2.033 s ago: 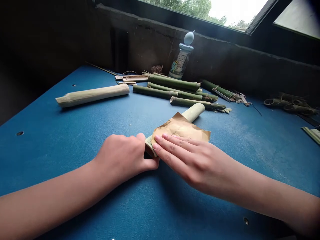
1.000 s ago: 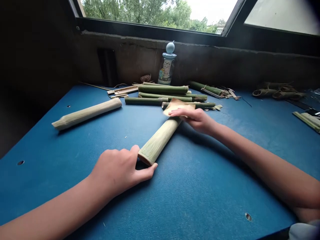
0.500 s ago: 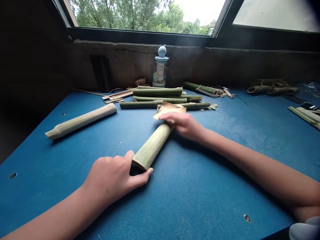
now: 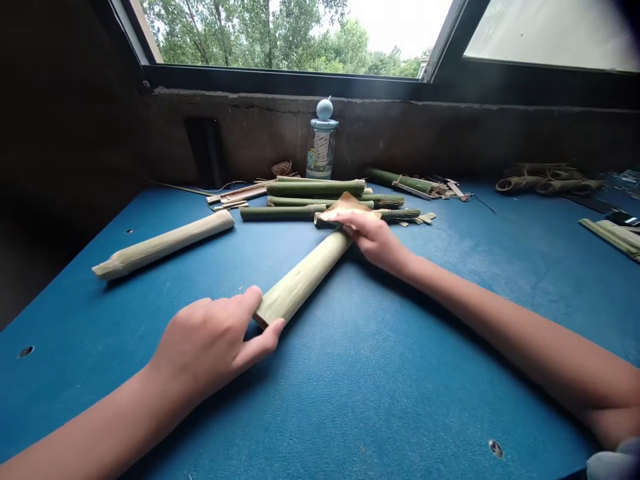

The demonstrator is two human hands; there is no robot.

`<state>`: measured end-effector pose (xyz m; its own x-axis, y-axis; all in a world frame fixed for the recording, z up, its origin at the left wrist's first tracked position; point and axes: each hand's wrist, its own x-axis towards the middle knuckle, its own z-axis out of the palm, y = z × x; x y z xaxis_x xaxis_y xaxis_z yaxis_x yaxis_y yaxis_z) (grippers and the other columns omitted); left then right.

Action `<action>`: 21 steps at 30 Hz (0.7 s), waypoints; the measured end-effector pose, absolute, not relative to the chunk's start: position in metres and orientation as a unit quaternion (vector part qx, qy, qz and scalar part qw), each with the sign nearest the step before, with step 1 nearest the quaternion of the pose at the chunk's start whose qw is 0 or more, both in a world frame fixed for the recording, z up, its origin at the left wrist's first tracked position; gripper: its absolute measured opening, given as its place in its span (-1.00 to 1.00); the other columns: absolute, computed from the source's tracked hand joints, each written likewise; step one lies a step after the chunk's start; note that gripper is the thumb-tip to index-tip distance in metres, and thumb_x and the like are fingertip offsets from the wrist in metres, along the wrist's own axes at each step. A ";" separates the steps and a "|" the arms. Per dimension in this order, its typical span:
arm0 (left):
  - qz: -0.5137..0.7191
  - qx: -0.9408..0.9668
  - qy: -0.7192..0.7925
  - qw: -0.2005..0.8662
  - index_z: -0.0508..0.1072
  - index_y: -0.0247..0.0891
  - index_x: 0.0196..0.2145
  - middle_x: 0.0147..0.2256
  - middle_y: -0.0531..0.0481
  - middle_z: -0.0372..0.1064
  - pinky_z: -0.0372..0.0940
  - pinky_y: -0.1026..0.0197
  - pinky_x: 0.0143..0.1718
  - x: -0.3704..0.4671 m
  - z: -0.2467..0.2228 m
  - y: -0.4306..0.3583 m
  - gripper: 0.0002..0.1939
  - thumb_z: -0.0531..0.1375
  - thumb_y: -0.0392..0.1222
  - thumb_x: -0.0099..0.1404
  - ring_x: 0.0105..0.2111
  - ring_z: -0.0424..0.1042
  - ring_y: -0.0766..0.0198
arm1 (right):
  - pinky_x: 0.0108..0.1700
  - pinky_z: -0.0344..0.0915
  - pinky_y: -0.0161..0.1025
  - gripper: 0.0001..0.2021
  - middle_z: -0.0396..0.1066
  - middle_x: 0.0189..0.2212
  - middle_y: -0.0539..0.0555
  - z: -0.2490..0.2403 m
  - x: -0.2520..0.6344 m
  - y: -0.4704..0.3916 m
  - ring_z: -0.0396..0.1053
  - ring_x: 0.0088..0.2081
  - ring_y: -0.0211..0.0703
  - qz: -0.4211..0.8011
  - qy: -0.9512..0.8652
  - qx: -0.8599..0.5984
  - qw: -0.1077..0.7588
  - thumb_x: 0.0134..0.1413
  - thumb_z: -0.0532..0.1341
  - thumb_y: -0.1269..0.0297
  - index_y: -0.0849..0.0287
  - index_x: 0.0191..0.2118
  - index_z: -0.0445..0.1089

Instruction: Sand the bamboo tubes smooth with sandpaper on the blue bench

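Observation:
A pale split length of bamboo (image 4: 305, 277) lies slantwise on the blue table, rounded side up. My left hand (image 4: 215, 337) grips its near end between thumb and fingers. At the far end, my right hand (image 4: 373, 237) is closed on a tan sheet of sandpaper (image 4: 347, 205), pressed over the bamboo and hiding that end. To the left rests another pale scraped bamboo piece (image 4: 165, 245), touched by neither hand.
Several green bamboo lengths (image 4: 320, 188) lie stacked at the back, with thin strips (image 4: 240, 193) beside them. Behind stands a clear bottle with a blue lid (image 4: 321, 148). More bamboo tubes (image 4: 520, 180) and split strips (image 4: 613, 237) lie at the right.
My right hand and the sandpaper have moved a little farther away along the bamboo. The near end and my left hand have shifted left and slightly away from me.

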<state>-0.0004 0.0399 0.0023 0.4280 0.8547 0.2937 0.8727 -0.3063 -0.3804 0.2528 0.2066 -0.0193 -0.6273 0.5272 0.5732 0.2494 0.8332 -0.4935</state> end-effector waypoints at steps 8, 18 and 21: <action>-0.045 -0.817 -0.489 0.302 0.40 -0.22 -0.40 -0.63 0.01 0.28 0.04 0.12 -0.50 -0.008 0.007 0.043 -0.59 -0.02 0.11 0.38 -0.61 0.34 0.14 | 0.34 0.12 -0.06 -0.54 0.40 0.16 0.11 -0.020 0.229 0.162 0.21 0.28 -0.17 0.184 -0.940 -0.056 0.282 0.20 -0.02 0.59 0.18 0.14 0.34; 0.005 -0.804 -0.533 0.262 0.43 -0.24 -0.33 -0.62 -0.07 0.35 -0.06 0.16 -0.55 -0.003 -0.001 0.040 -0.44 -0.09 0.28 0.36 -0.62 0.37 0.12 | 0.34 0.13 0.01 -0.54 0.38 0.17 0.17 -0.024 0.237 0.169 0.21 0.28 -0.13 0.158 -0.929 -0.132 0.308 0.23 -0.01 0.57 0.16 0.17 0.33; 0.048 -0.782 -0.588 0.204 0.43 -0.21 -0.36 -0.65 -0.09 0.36 -0.13 0.17 -0.59 -0.010 0.006 0.046 -0.40 -0.13 0.33 0.34 -0.63 0.39 0.04 | 0.34 0.13 -0.06 -0.51 0.36 0.19 0.17 -0.026 0.231 0.156 0.17 0.31 -0.18 0.156 -0.946 -0.054 0.280 0.20 -0.05 0.63 0.20 0.17 0.33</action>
